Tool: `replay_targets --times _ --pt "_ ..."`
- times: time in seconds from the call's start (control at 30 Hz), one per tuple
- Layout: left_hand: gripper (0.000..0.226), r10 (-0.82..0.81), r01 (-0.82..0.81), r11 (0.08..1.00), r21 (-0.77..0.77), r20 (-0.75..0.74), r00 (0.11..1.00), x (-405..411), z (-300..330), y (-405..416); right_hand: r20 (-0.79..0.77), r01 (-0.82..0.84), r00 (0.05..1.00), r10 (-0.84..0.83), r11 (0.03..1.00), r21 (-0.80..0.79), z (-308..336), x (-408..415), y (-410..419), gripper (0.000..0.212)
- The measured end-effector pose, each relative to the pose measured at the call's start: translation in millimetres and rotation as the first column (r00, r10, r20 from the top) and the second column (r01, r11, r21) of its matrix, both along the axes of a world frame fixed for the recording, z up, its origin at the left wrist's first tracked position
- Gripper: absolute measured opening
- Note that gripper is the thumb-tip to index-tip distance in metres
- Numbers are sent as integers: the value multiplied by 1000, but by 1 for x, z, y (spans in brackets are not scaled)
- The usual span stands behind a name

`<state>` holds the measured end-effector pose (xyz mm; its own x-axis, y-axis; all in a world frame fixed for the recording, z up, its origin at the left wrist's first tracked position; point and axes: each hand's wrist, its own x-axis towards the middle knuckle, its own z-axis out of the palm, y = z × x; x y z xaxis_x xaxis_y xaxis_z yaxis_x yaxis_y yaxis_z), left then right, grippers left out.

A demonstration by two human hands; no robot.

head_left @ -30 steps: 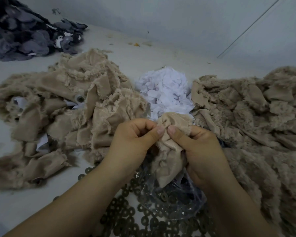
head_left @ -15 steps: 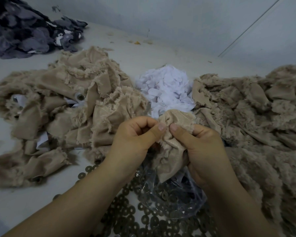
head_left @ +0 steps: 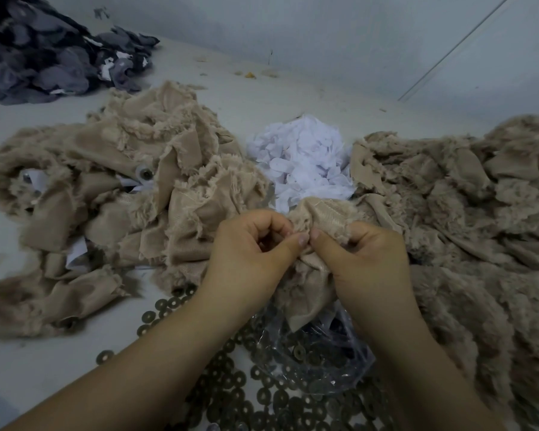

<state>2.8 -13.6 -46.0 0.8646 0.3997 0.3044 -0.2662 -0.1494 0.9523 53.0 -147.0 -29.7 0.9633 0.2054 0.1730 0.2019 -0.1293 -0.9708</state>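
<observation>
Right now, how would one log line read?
left hand: pinches fabric piece | right hand: pinches same piece | below: washers, plastic bag

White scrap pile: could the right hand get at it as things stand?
Probably, once freed: the white scrap pile lies uncovered just beyond the beige fabric piece that the right hand pinches.

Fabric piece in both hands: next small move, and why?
Probably press both thumbs deeper into the fold they pinch. The left hand and the right hand both grip the fabric piece, with the thumb tips meeting at a gathered fold in its middle, so the work there looks unfinished. The washers lie loose below, untouched. What sits inside the fold is hidden.
</observation>
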Motion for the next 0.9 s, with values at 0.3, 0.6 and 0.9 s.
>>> replay_targets --times 0.3,0.6,0.9 --pt "17 -38 31 989 -143 -50 998 -1 6 -1 3 7 1000 -7 1000 24 -7 3 1 20" --pt "20 79 -79 994 80 4 997 -1 9 -5 -29 -34 999 37 993 110 -3 -1 5 20" --pt "14 73 -74 997 14 15 997 0 2 -4 -169 -54 982 83 985 166 0 -1 1 8"
